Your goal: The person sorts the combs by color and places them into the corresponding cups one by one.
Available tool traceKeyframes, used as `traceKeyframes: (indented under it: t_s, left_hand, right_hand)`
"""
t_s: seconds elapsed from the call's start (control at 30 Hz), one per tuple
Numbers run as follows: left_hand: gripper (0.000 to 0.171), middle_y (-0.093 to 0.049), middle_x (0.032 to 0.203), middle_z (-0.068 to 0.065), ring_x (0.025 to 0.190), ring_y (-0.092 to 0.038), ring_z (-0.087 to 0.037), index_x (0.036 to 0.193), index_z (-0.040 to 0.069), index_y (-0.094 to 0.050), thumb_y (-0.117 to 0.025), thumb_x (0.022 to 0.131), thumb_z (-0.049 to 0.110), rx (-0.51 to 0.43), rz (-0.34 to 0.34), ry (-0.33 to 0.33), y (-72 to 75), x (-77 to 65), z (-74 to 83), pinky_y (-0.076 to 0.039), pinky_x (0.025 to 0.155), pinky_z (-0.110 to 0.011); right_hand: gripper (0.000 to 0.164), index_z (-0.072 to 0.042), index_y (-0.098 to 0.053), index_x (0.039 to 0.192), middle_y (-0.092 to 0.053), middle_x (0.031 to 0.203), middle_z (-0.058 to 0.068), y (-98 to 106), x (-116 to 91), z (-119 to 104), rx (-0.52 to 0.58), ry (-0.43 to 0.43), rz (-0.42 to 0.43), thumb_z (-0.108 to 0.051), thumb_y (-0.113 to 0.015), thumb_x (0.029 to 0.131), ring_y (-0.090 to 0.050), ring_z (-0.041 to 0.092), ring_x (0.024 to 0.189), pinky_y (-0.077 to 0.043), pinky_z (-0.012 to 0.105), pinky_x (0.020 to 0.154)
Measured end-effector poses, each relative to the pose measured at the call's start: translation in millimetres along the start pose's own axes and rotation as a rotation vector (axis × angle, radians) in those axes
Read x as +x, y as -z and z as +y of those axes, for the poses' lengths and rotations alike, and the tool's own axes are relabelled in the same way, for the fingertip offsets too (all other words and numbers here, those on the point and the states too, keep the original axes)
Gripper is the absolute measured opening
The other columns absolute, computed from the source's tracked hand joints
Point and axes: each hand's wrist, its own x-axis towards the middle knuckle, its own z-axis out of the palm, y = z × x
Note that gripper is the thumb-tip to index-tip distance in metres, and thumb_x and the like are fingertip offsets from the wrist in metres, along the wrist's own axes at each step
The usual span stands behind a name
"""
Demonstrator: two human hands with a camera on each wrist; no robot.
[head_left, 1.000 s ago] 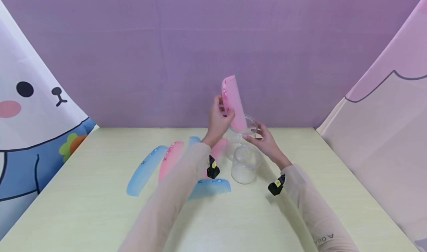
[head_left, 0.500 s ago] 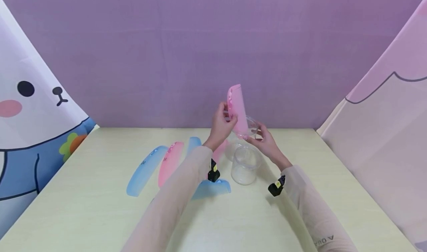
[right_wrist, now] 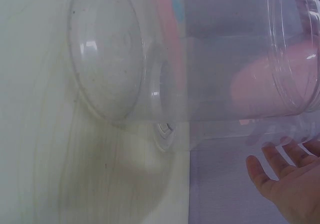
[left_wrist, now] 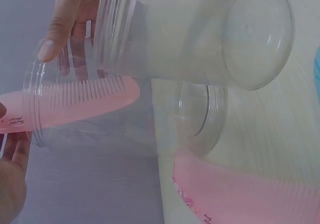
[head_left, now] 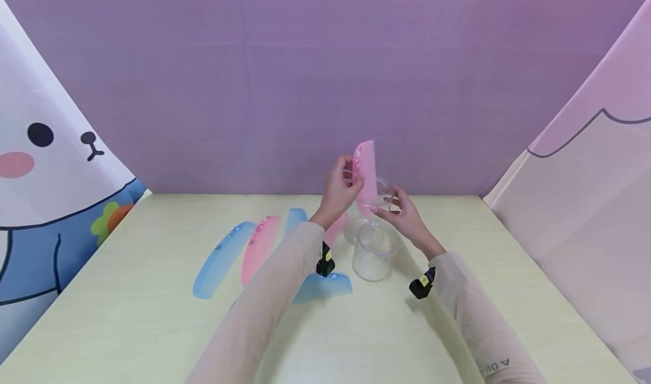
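My left hand pinches a pink comb between thumb and fingers, holding it nearly upright. The comb's lower end reaches through the mouth of the farther clear plastic jar. In the left wrist view the teeth and rounded tip of the comb show through the jar wall, above its base. My right hand holds this jar near its rim from the right, thumb on the near side and fingers around the far side. A second clear jar stands upright just in front of it.
Left of the jars, a blue comb, a pink comb and another blue comb lie on the pale table. A pink comb and a blue comb are partly behind my left arm. A purple backdrop rises behind.
My left hand has moved slightly right, and the pink comb has come down further into the farther jar, turning more upright. The right hand and both jars have stayed in place.
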Motion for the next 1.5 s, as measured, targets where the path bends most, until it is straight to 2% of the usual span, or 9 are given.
traceKeyframes:
  t_s: [0.17,0.33,0.73,0.93,1.07,1.37,1.5]
  left_hand:
    - [0.026,-0.058,0.097,-0.013,0.088,-0.06,-0.022,0.107,0.004,-0.052,-0.061,0.083,0.003,0.003,0.006,-0.015,-1.6,0.0,-0.7,-0.054,0.076,-0.024]
    - [0.028,-0.059,0.094,-0.012,0.085,-0.06,-0.02,0.106,0.004,-0.052,-0.062,0.081,0.001,0.036,-0.013,-0.023,-2.2,-0.2,-0.5,-0.054,0.073,-0.021]
    - [0.032,-0.06,0.097,-0.009,0.086,-0.06,-0.018,0.11,0.006,-0.05,-0.063,0.081,0.002,0.126,-0.095,-0.026,-2.0,-0.9,1.3,-0.053,0.076,-0.02]
    - [0.032,-0.061,0.095,-0.01,0.082,-0.061,-0.018,0.11,0.006,-0.05,-0.061,0.081,0.001,0.149,-0.114,-0.059,-1.7,0.7,1.1,-0.053,0.073,-0.019]
    - [0.035,-0.061,0.095,-0.009,0.081,-0.061,-0.017,0.114,0.008,-0.051,-0.06,0.081,0.0,0.161,-0.122,-0.083,-0.6,1.3,1.2,-0.053,0.073,-0.019]
    - [0.035,-0.06,0.1,-0.007,0.089,-0.059,-0.016,0.116,0.007,-0.052,-0.058,0.083,-0.001,0.237,-0.17,-0.136,1.5,2.9,2.4,-0.053,0.075,-0.019]
    - [0.035,-0.059,0.1,-0.007,0.092,-0.057,-0.017,0.116,0.007,-0.053,-0.058,0.083,-0.002,0.268,-0.173,-0.144,3.0,3.7,0.4,-0.052,0.08,-0.024]
  right_hand:
    - [0.076,-0.012,-0.021,0.143,-0.034,0.141,0.012,0.1,-1.2,-2.7,0.001,0.008,0.004,-0.029,-0.065,0.083,-0.038,0.031,0.126,-0.039,0.049,0.1]
    - [0.077,-0.011,-0.02,0.143,-0.034,0.141,0.013,0.4,-1.8,-3.6,-0.003,0.015,0.007,-0.028,-0.066,0.083,-0.038,0.032,0.125,-0.039,0.049,0.099]
    - [0.078,-0.009,-0.019,0.144,-0.031,0.143,0.015,1.7,-1.4,-1.9,-0.005,-0.007,0.005,-0.027,-0.065,0.084,-0.036,0.034,0.128,-0.038,0.05,0.101]
    - [0.077,-0.007,-0.019,0.144,-0.028,0.144,0.018,3.0,-0.6,-3.1,0.038,-0.03,-0.014,-0.021,-0.065,0.084,-0.034,0.036,0.129,-0.036,0.052,0.102]
    - [0.077,-0.007,-0.018,0.144,-0.028,0.144,0.017,2.6,-1.5,-3.8,0.018,-0.03,-0.014,-0.023,-0.065,0.084,-0.034,0.036,0.129,-0.037,0.051,0.102]
    - [0.078,-0.009,-0.02,0.143,-0.031,0.143,0.017,1.1,-1.4,0.4,0.0,0.01,0.006,-0.028,-0.066,0.083,-0.037,0.032,0.126,-0.039,0.05,0.099]
    - [0.078,-0.01,-0.019,0.143,-0.031,0.143,0.015,1.4,-1.6,0.0,-0.001,0.004,0.001,-0.029,-0.066,0.083,-0.036,0.032,0.127,-0.039,0.05,0.1]
